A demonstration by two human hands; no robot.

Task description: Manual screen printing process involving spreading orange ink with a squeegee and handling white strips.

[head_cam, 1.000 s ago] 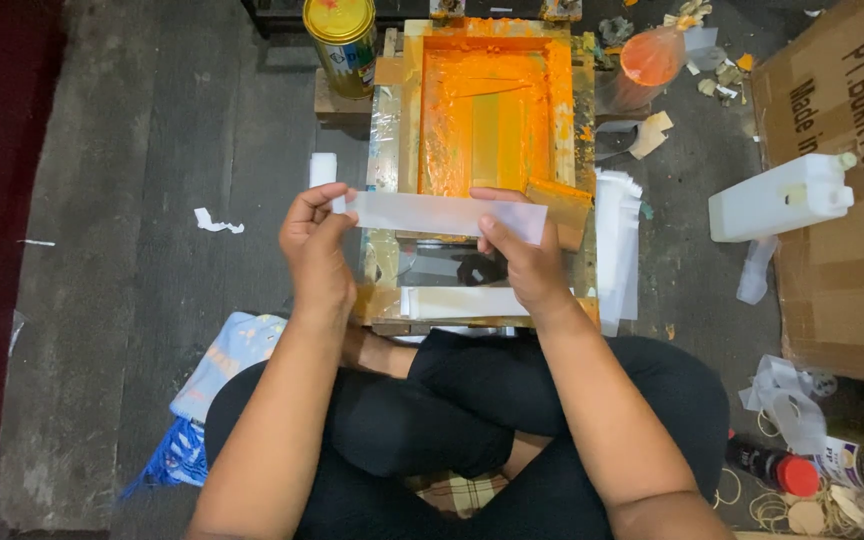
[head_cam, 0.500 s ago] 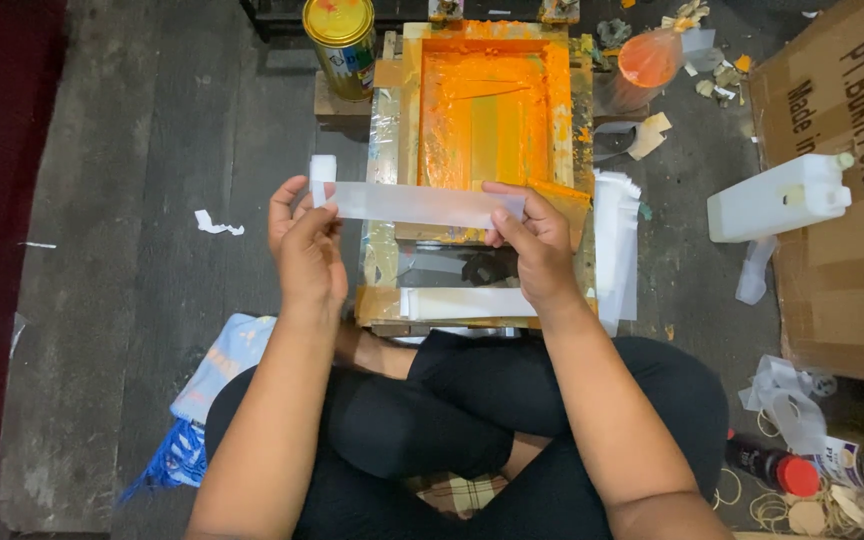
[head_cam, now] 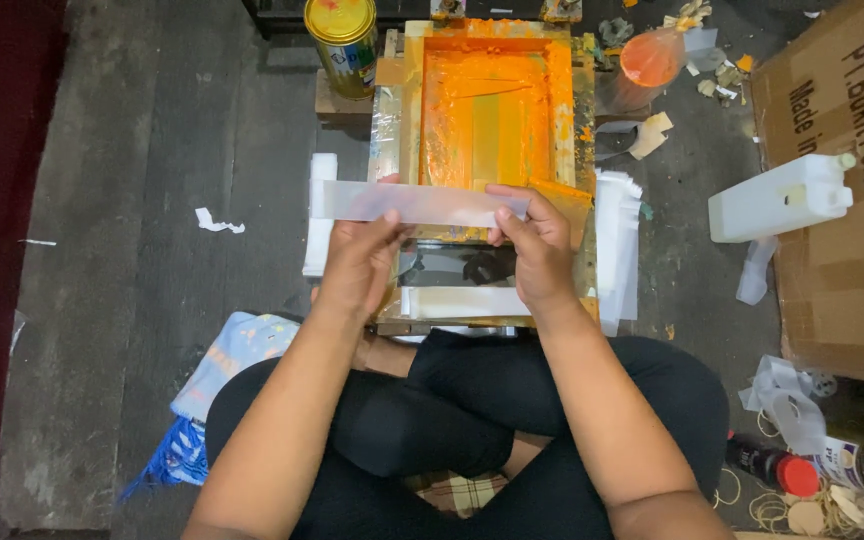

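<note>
Both hands pinch one clear plastic strip (head_cam: 417, 203), held level above the orange printing frame (head_cam: 492, 110). Long axis runs left-right. Left hand (head_cam: 360, 262) grips near the middle, right hand (head_cam: 532, 240) at the right end; the strip's left end overhangs a white stack (head_cam: 320, 215) on the floor.

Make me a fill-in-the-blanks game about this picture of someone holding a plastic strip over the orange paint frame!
1. Both hands, the left hand and the right hand, hold one long, clear plastic ____.
2. The ink inside the wooden screen-printing frame is coloured ____.
3. The white plastic jug lies on the floor to the ____ of the frame.
4. The tin can beside the frame's far left corner has a ____ lid.

Missing words: strip; orange; right; yellow
</note>
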